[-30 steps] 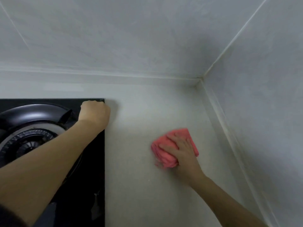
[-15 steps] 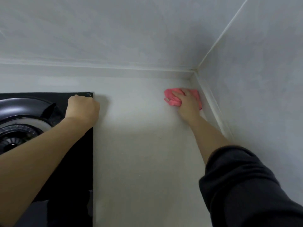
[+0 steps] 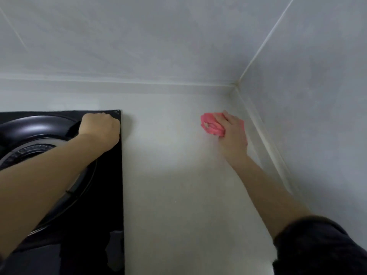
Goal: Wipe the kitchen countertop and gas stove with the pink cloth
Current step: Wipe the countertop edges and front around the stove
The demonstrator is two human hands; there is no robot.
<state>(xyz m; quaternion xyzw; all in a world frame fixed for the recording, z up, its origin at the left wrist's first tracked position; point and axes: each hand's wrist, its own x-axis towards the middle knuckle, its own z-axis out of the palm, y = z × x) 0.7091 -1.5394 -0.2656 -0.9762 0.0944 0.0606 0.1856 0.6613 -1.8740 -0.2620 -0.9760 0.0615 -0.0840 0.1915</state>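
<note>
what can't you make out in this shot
All in the head view:
Gas stove: its left side is cut off by the frame edge.
Burner: partly hidden by the left forearm.
Pink cloth: its right part lies under the right hand.
Left hand: fingertips curled under, hidden by its own back.
Countertop: near edge is out of frame.

I can read no text, label, brand, number or sign on anything in my view.
</note>
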